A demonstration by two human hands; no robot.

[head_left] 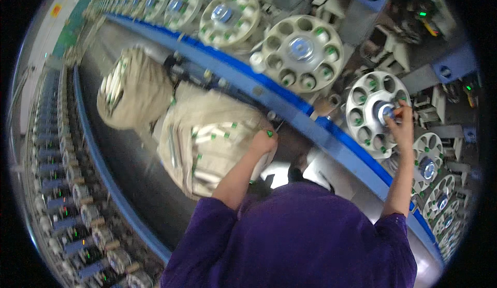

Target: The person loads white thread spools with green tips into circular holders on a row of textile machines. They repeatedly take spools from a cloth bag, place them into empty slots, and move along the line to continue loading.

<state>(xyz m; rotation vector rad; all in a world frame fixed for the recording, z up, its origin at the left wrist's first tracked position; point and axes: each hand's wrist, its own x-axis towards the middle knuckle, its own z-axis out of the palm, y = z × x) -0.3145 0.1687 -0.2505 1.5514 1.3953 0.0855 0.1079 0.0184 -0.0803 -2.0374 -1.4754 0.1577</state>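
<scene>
My left hand [264, 141] reaches down into a beige cloth sack [207, 148] full of white bobbins with green ends, its fingers closed around one green-tipped bobbin. My right hand [399, 120] is raised to a round cream magazine wheel [366, 113] with several holes, fingers pinched at its shiny metal hub. My purple sleeves fill the lower middle of the view.
A blue rail [290, 101] runs diagonally below a row of similar magazine wheels [303, 52]. A second bulging beige sack [129, 88] lies to the left. A long row of spindles [77, 215] lines the left side beyond a grey aisle.
</scene>
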